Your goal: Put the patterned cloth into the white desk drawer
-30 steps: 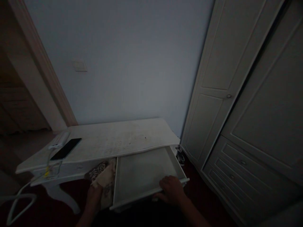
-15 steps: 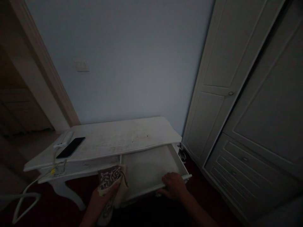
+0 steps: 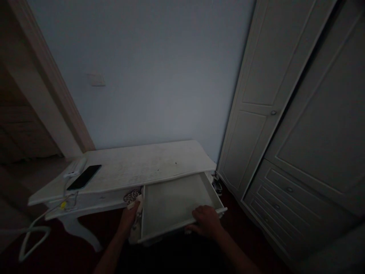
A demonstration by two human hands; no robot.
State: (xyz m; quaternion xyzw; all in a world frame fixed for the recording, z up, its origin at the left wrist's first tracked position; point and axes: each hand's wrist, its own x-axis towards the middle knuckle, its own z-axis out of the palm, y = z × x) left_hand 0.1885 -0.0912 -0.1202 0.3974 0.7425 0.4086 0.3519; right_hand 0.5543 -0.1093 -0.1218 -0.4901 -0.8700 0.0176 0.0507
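Note:
A white drawer is pulled out from the white desk. My right hand is closed over the drawer's front edge near its right end, fingers on top and thumb in front. In my left hand is a folded cloth, pale with a brown-and-white pattern. The cloth is against the outer left side of the drawer, near the desk's front. Part of it hangs down below my fingers. Some of the left fingers are hidden by the cloth and the dim light.
A phone and a white power strip with cables lie on the desk's left end. A white cable loops off to the lower left. Wardrobe doors and drawers stand at the right. Dark shoes are on the floor beside the desk.
My left hand has moved the cloth forward, from in front of the drawer's left corner to along its outer left side. My right hand stays on the drawer's front edge.

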